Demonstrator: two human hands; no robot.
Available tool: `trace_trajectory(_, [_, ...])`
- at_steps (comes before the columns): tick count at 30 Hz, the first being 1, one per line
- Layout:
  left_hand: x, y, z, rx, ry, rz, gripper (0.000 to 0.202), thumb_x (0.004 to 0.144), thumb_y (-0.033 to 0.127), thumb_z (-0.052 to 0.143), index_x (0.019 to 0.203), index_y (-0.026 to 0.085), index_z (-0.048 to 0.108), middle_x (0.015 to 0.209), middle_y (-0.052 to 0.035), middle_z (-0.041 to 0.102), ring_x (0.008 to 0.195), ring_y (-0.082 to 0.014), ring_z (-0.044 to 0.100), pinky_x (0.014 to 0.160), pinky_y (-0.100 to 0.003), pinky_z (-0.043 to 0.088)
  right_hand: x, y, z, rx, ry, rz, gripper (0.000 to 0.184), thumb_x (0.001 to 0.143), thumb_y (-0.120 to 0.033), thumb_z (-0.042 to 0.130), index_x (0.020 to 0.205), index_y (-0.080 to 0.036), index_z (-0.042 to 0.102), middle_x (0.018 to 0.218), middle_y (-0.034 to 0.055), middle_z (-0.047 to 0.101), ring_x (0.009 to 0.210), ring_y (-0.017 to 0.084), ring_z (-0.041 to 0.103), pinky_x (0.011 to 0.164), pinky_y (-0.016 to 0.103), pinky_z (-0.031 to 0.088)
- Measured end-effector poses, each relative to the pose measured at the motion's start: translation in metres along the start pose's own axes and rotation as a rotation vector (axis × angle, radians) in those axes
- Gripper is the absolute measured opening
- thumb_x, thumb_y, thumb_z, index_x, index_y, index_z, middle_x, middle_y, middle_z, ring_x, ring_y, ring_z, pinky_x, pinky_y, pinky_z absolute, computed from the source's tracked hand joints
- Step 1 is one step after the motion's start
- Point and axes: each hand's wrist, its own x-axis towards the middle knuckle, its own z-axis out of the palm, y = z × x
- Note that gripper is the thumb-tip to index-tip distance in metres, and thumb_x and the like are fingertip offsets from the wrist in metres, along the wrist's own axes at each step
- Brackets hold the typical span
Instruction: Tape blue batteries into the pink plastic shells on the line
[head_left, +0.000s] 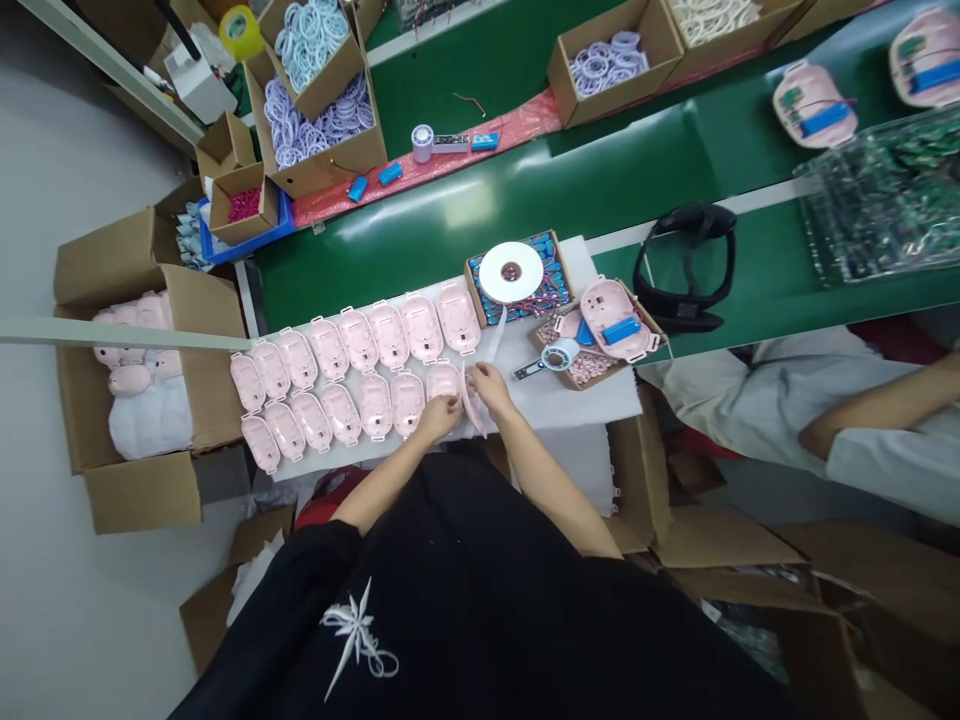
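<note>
My left hand (441, 416) is closed, its fingertips pinched together at the near edge of a pink plastic shell (444, 377). What lies between those fingers is too small to make out. My right hand (491, 388) pinches a pale, thin tape strip (472, 402) just beside it. Above the hands, another length of white tape (497, 338) runs down from a white tape roll (511, 272). The roll lies on a box of blue batteries (553, 262) with red wires. Two rows of similar pink shells (390, 335) spread leftward on a white sheet (540, 395).
Right of my hands, a small box (592, 372) of pink parts carries a shell with a blue battery. Beyond are a black headband-like frame (686, 268) and a tray of circuit boards (889, 195). Ring boxes (319, 165) line the back. A person's arm (877, 405) is at right.
</note>
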Motion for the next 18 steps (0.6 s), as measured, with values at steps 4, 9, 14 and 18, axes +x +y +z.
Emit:
trace_trajectory(4, [-0.009,-0.020,0.001,0.012,0.042,0.108,0.044,0.097,0.021,0.057,0.140,0.018,0.065,0.144,-0.0123,0.063,0.136,-0.0272,0.054,0.113,-0.040,0.046,-0.019,0.027,0.000,-0.237,-0.016,-0.135,0.056,0.096,-0.046,0.053,0.143,-0.017,0.061,0.146,0.0160,0.060,0.127,0.028,0.059,0.113,0.043,0.044])
trace_trajectory(9, [-0.014,-0.030,0.007,0.098,0.086,0.177,0.041,0.092,0.014,0.060,0.132,0.019,0.069,0.152,-0.0137,0.056,0.146,-0.0327,0.041,0.123,-0.054,0.032,-0.043,0.047,0.009,-0.639,0.010,-0.177,0.065,0.096,-0.044,0.059,0.157,-0.026,0.049,0.161,0.0158,0.043,0.139,0.038,0.043,0.113,0.053,0.040])
trace_trajectory(14, [-0.011,-0.033,0.007,0.157,0.110,0.189,0.039,0.091,0.008,0.055,0.125,0.016,0.071,0.149,-0.0153,0.058,0.144,-0.0326,0.042,0.123,-0.053,0.029,-0.039,0.047,0.009,-0.681,0.237,-0.046,0.072,0.097,-0.054,0.059,0.157,-0.018,0.044,0.146,0.0238,0.048,0.125,0.040,0.046,0.104,0.054,0.044])
trace_trajectory(18, [-0.016,-0.033,0.002,0.182,0.115,0.216,0.039,0.091,0.012,0.058,0.129,0.016,0.069,0.144,-0.0165,0.060,0.140,-0.0327,0.046,0.121,-0.051,0.032,-0.031,0.046,0.005,-0.664,0.212,-0.099,0.077,0.094,-0.056,0.064,0.157,-0.019,0.042,0.140,0.0227,0.048,0.122,0.039,0.049,0.104,0.052,0.044])
